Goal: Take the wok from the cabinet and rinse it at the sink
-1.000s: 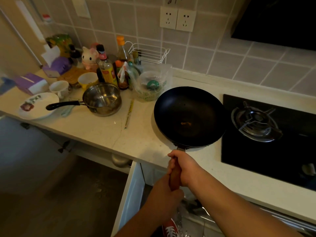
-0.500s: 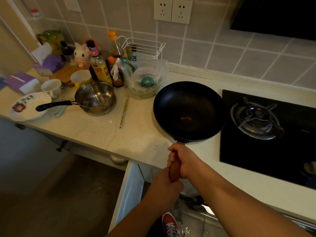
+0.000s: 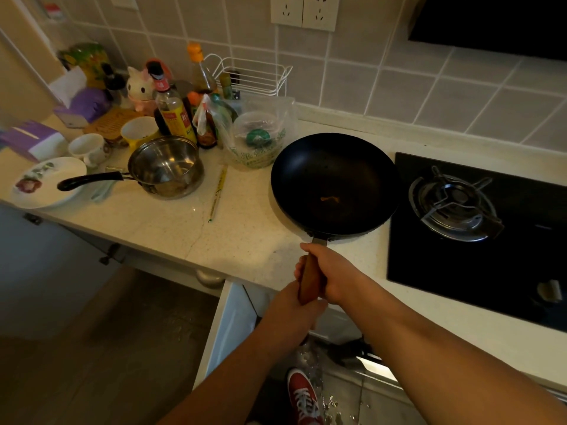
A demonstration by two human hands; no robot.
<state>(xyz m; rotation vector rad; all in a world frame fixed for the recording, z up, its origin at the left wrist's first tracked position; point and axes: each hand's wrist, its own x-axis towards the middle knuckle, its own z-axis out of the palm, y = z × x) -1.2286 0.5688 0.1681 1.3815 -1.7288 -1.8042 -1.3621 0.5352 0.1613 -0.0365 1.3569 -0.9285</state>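
The black wok [image 3: 334, 185] is held level just above the pale countertop [image 3: 245, 237], left of the stove. A small orange scrap lies in its bottom. Its brown wooden handle [image 3: 308, 280] points toward me. My right hand [image 3: 334, 273] grips the upper part of the handle. My left hand [image 3: 294, 305] holds the handle's lower end from below and is partly hidden behind it. Under my arms the white cabinet door [image 3: 228, 326] stands open. No sink is in view.
A black gas stove [image 3: 478, 240] with a metal burner [image 3: 454, 204] lies at the right. To the left are a steel saucepan [image 3: 167, 168], a plastic-bagged bowl [image 3: 260, 139], sauce bottles [image 3: 175, 108], cups, a white plate [image 3: 46, 182] and chopsticks [image 3: 217, 194]. The floor shows lower left.
The wok and both hands stay almost where they were, drifting slightly up in view. The grip on the handle is unchanged.
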